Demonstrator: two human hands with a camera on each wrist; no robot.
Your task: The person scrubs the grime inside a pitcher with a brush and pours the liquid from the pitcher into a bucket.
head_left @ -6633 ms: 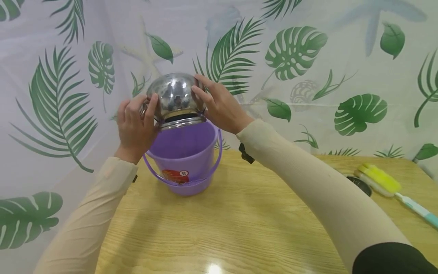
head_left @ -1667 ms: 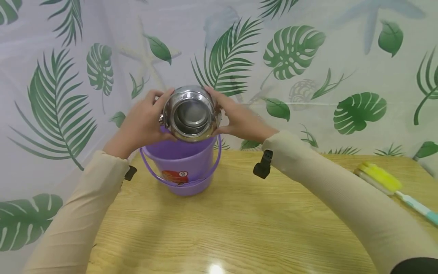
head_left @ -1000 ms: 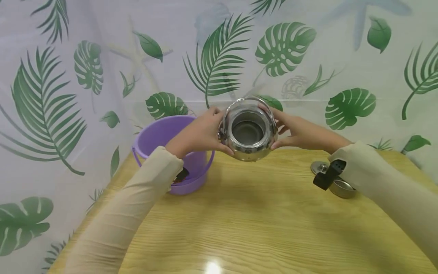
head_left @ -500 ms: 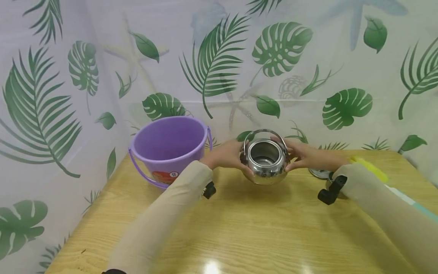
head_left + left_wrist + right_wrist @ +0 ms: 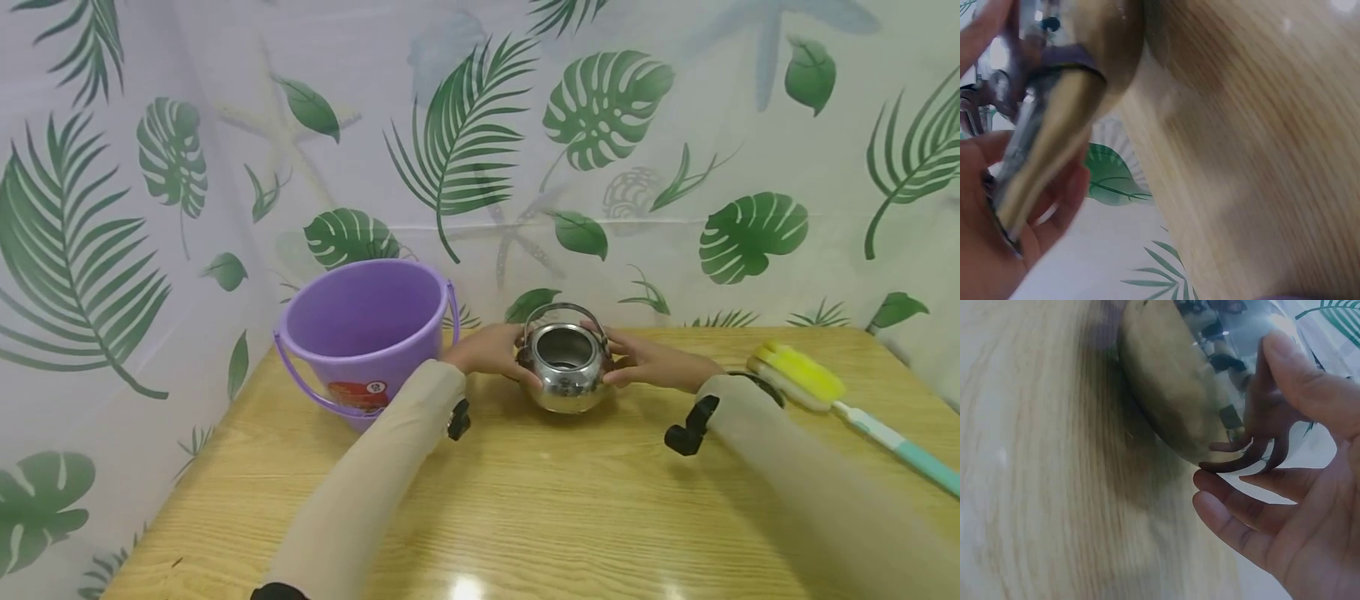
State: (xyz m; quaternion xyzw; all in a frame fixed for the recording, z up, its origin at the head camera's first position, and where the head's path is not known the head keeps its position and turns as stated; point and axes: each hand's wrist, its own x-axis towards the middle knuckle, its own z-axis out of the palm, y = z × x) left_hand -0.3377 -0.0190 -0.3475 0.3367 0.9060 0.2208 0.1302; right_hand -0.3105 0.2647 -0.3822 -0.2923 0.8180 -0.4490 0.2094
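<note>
A shiny steel teakettle (image 5: pixel 567 385) with a hoop handle stands upright, lidless, at the table's middle right of the bucket. My left hand (image 5: pixel 491 350) grips its spout side, thumb toward me; in the left wrist view the spout (image 5: pixel 1047 150) runs down into the palm between the fingers. On the opposite side my right hand (image 5: pixel 656 360) holds the round body. The right wrist view has the thumb (image 5: pixel 1297 375) against the polished wall and the other fingers curved below, their reflection showing in the steel. The kettle's base sits low over the wood.
A purple bucket (image 5: pixel 408 367) with a red label stands left of the kettle, close to my left forearm. At right lies a yellow-headed brush (image 5: pixel 798 375) with a white and teal handle. A dark round rim (image 5: pixel 765 387) shows behind my right sleeve. A leaf-print curtain (image 5: pixel 637 250) backs the table.
Earlier both hands held the kettle tipped mouth-down over the bucket. It has since been turned upright, carried right and lowered to the table, with both hands still on it.
</note>
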